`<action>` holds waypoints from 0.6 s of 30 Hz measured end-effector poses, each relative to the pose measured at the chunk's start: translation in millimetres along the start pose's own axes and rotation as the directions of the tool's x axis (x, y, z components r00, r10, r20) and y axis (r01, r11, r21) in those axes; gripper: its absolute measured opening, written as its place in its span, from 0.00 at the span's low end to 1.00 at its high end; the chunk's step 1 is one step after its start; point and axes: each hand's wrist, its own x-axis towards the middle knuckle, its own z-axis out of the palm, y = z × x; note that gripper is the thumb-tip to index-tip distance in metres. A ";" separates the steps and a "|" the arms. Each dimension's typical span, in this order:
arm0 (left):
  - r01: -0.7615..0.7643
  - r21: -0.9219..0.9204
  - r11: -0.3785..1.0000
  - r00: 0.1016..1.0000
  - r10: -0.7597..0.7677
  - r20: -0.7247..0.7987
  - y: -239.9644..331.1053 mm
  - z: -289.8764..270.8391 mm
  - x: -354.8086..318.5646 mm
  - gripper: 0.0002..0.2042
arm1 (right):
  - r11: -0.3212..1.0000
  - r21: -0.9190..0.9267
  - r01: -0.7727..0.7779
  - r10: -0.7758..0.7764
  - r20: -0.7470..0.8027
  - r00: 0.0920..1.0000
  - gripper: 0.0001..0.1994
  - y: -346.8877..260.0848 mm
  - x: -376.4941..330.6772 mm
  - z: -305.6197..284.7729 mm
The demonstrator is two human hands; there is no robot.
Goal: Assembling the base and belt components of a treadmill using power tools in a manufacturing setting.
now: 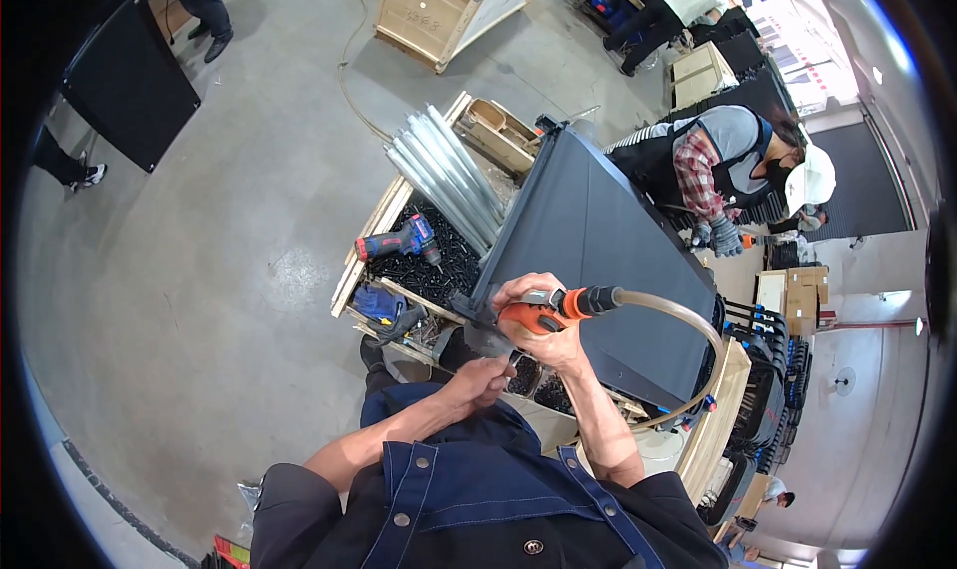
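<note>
While the right hand (538, 315) wraps an orange air-powered screwdriver (548, 310) (hose trailing toward three o'clock), the left hand (480, 379) has its fingers curled together at seven o'clock of it.

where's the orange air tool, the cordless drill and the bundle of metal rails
orange air tool (546, 310), head view, on its orange body, gripped in the right hand (543, 332)
cordless drill (399, 242), head view, on its red and blue body, lying in the crate
bundle of metal rails (449, 175), head view, mid-length of the silver rails
</note>
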 end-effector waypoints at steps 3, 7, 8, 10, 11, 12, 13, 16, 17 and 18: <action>-0.035 0.021 0.999 0.998 0.034 0.051 4.2 0.6 -7.3 0.17 | 0.999 -0.033 -0.006 0.007 0.018 1.000 0.21 3.7 0.3 -5.1; -0.043 0.044 0.998 0.997 0.040 0.064 8.1 2.8 -17.1 0.17 | 0.996 -0.090 0.000 0.000 0.003 1.000 0.18 7.1 -0.4 -2.6; -0.025 0.044 0.999 0.999 0.024 0.035 9.0 2.9 -18.8 0.17 | 0.995 -0.098 -0.017 0.014 -0.030 0.999 0.16 7.0 0.3 -0.6; -0.034 0.052 0.998 0.999 0.033 0.025 10.1 3.6 -21.5 0.17 | 0.992 -0.123 -0.005 0.002 -0.024 1.000 0.16 6.6 -0.3 0.1; -0.035 0.060 0.998 0.999 0.034 0.014 9.1 3.4 -23.6 0.17 | 0.989 -0.147 0.002 -0.006 -0.025 1.000 0.16 6.6 -2.5 0.8; -0.034 0.064 0.997 0.999 0.033 0.016 7.5 3.3 -25.8 0.17 | 0.994 -0.104 -0.017 0.014 -0.024 1.000 0.16 6.9 -3.5 1.6; -0.024 0.075 0.997 1.000 0.024 0.000 5.4 3.3 -28.2 0.17 | 0.994 -0.106 -0.014 0.011 -0.029 1.000 0.16 6.0 -5.8 2.0; -0.026 0.132 0.991 1.000 0.027 -0.010 5.9 4.5 -32.2 0.17 | 0.991 -0.137 0.009 -0.006 0.025 1.000 0.23 -6.3 -5.1 1.3; -0.042 0.163 0.986 0.999 0.045 -0.009 4.8 4.9 -32.6 0.16 | 0.991 -0.136 0.010 -0.008 0.014 1.000 0.23 -13.0 -6.5 -0.5; -0.029 0.173 0.985 0.999 0.031 -0.008 0.8 3.1 -30.4 0.16 | 0.978 -0.207 0.028 -0.027 0.010 1.000 0.23 -20.1 -10.1 -3.4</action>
